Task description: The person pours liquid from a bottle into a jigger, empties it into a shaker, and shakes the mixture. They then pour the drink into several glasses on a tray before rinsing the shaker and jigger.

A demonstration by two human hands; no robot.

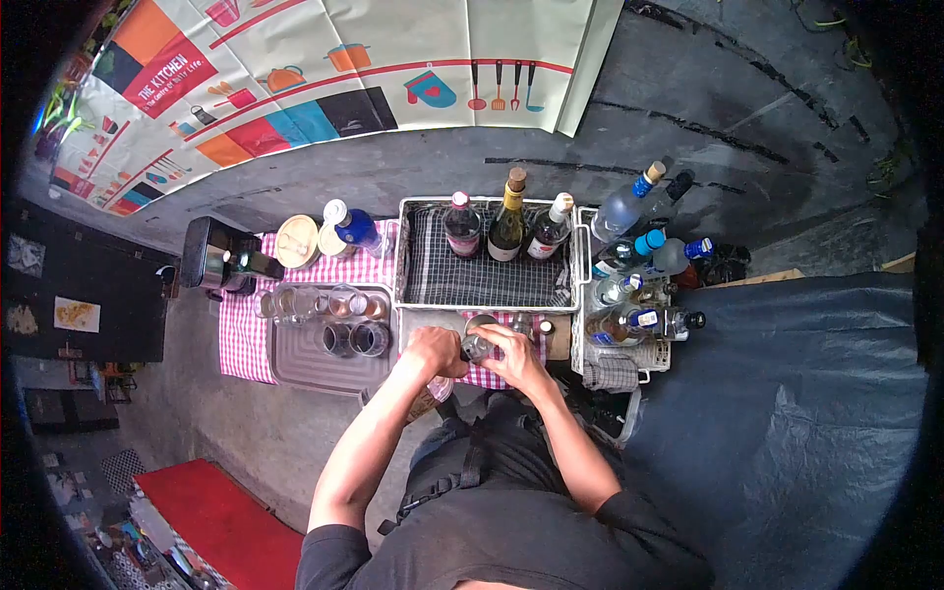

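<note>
My left hand (436, 352) is closed low in the middle of the view, against the left side of a small clear glass (477, 346); its fingers are mostly hidden. My right hand (515, 359) wraps its fingers round the glass from the right. Both hands are over the front edge of the table, just below a white wire basket (492, 307) lined with dark checked cloth. Three bottles stand in that basket: a dark one (462, 228), a yellow-labelled one (507, 221) and another dark one (551, 231).
Left is a grey tray (315, 376) with several glasses, among them a dark one (370, 339). Behind it stand a blue bottle (356, 228) and a black machine (205, 254). At right, a wire rack (654, 359) holds several bottles. A red surface (216, 521) lies at lower left.
</note>
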